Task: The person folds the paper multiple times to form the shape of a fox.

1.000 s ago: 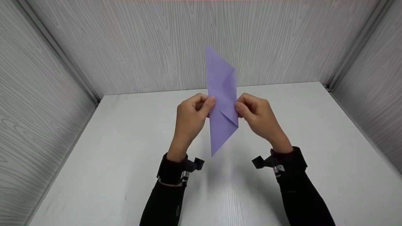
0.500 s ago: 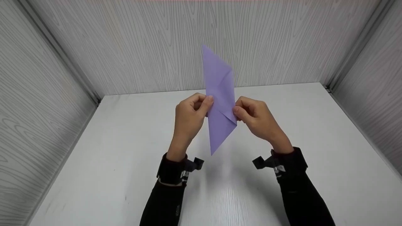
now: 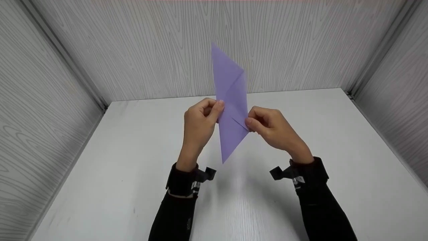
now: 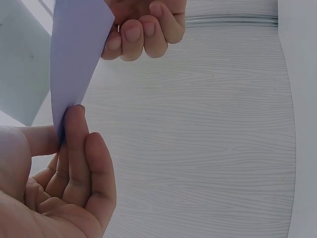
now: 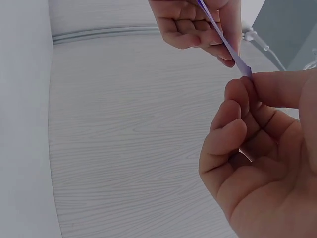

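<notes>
Nearest, two black sleeves come in from the bottom of the head view, the left sleeve (image 3: 174, 217) at seven o'clock and the right sleeve (image 3: 324, 211) at five, each with a dark wrist strap above it — one left (image 3: 182, 182), one right (image 3: 309, 174). Beyond these, both hands grip one sheet of folded purple paper (image 3: 230, 90), held up above the worktop (image 3: 133, 150) near the middle of the view. The left hand (image 3: 200, 124), at eight o'clock from the paper's middle, pinches its left edge, thumb on the face towards the camera. The right hand (image 3: 272, 127), at four o'clock, pinches the right edge between thumb and curled fingers, just above the lower right corner. The paper stands as a long slanted shape — one point towards twelve o'clock, the other towards six — with slanting fold lines on its face. Farther off, the wood-grained back panel (image 3: 150, 50) rises at twelve o'clock.
</notes>
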`<state>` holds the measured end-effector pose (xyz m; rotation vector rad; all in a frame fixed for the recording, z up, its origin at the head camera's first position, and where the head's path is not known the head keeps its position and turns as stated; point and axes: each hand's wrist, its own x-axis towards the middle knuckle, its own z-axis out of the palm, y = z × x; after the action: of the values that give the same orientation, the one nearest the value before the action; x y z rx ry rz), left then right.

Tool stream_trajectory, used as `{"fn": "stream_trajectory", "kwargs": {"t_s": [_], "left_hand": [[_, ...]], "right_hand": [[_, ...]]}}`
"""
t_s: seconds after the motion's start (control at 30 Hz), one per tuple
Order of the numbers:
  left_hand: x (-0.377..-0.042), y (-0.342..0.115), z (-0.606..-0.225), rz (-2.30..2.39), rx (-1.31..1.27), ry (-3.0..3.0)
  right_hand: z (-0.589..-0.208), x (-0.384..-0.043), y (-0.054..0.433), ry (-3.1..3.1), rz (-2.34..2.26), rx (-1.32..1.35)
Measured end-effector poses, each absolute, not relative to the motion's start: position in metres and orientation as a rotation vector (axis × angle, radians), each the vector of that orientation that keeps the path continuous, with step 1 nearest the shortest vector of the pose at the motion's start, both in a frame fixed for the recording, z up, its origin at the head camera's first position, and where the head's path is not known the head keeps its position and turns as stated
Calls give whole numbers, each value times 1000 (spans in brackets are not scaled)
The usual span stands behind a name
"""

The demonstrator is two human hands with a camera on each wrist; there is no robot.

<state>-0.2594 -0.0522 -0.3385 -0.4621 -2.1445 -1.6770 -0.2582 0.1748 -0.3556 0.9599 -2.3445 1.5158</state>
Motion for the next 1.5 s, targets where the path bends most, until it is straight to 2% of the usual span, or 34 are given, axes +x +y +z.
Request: {"fn": "stream_trajectory", "kwargs": {"t_s": [0.3,0.53,0.83,1.2,1.5], "left_hand": [[-260,-54,-339,-1656,-452,-2130],[-262,-56,-338,-1673,-439,-2120],[-263,-57,-339,-1662,-428,-2130],[-265,-57,-341,-1765,-463,-2102],[-267,-62,-346,-1473,-463,-2232]], "right_hand": [[-357,-258,176,-2377,1611,1040],[-356,-258,177,-2400,1502,1065],[-358,-259,176,-2429,1555,1028],[-358,-261,177,-2383,1384,948],[-360,-261,174,-2461,1197,837]]}}
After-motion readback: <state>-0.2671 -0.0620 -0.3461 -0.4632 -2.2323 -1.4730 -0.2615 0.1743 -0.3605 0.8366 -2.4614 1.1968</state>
